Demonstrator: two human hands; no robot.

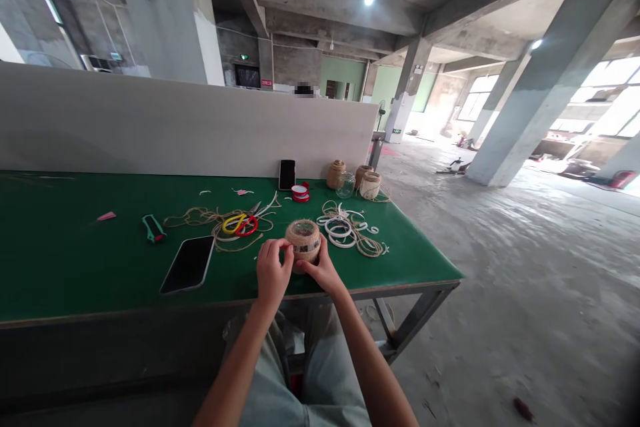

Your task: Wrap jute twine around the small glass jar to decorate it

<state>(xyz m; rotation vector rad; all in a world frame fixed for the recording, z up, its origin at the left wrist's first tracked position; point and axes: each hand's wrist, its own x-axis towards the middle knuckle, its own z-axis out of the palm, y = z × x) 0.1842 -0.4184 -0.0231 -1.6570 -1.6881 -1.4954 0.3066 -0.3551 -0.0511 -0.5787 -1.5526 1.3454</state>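
Note:
A glass jar wrapped in jute twine stands upright near the front edge of the green table, its open mouth facing up. A dark band without twine runs round its middle. My right hand grips the jar from the right, thumb across its lower front. At the jar's left side, my left hand is closed, thumb and index finger pinched together against the band; what lies between them is too small to make out. Scissors with yellow and red handles lie on loose jute twine behind my left hand.
Right of the jar lie white cord coils and more twine. Twine-wrapped jars and a clear jar stand at the back right. Red tape rolls, a phone, an upright phone and a green cutter are on the table.

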